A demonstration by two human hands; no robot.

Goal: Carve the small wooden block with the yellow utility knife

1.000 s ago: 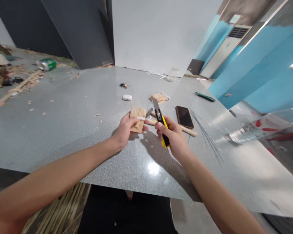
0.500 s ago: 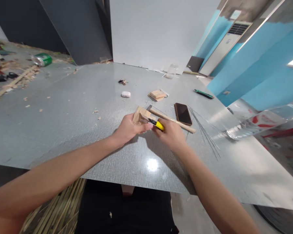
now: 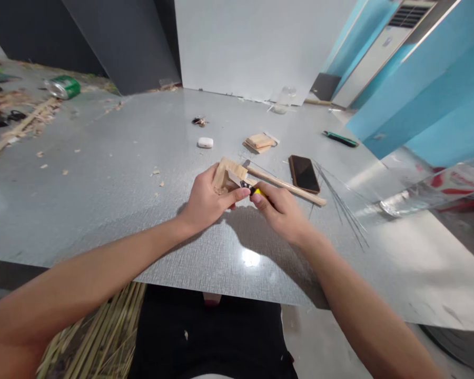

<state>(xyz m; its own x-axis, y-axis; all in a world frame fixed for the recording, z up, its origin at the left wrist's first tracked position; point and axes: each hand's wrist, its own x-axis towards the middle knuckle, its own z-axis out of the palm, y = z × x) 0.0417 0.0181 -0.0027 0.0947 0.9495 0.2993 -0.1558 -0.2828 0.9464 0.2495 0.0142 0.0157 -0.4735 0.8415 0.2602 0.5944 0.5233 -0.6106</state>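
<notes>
My left hand (image 3: 206,202) is closed around a pale wooden piece (image 3: 222,172) with a hollowed or angled inside, held just above the grey table. My right hand (image 3: 282,209) grips a yellow and black utility knife (image 3: 259,192). The knife's blade (image 3: 234,178) lies against the inner side of the wood, and my left thumb rests near the blade's base. Just beyond my hands lies a thin wooden stick (image 3: 286,185) with a dark tip.
Beyond are a phone (image 3: 304,173), thin metal rods (image 3: 339,202), stacked wood pieces (image 3: 259,141), a white case (image 3: 205,142) and a green-black cutter (image 3: 341,139). A plastic bottle (image 3: 434,187) lies at right. A green can (image 3: 63,87) and wood scraps lie left.
The view has shifted slightly. My right hand has turned, covering more of the yellow handle, and the blade shows more plainly against the wood. Both hands keep their hold.
</notes>
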